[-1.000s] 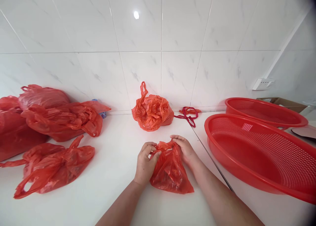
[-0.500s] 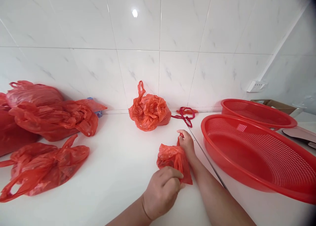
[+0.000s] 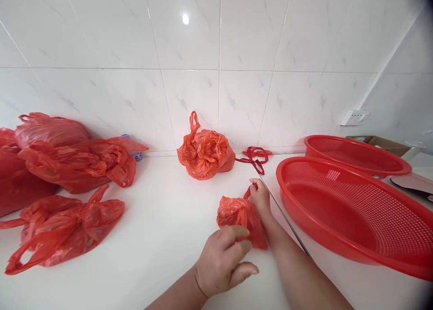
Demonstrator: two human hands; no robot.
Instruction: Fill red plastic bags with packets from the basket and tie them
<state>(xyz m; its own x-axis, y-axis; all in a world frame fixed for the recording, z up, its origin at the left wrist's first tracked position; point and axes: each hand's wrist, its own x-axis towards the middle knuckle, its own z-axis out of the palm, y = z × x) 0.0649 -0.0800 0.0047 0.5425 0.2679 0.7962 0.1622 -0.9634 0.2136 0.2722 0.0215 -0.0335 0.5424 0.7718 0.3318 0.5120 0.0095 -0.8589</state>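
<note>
Left hand [image 3: 225,261] now hovering over bag's [image 3: 234,207] near side, fingers and thumb spreading apart; moment ago, same fingers were pinching plastic and drawing it nearward. Whether fingertips are brushing bag: cannot tell. Right hand [image 3: 260,196] still pinching far handle [image 3: 248,192]. Bag sitting on table [image 3: 152,219], between hands, left of basket [image 3: 334,215]. Two-handed pull apparently breaking off, right hand alone seemingly holding bag; any knot staying hard to make out.
</note>
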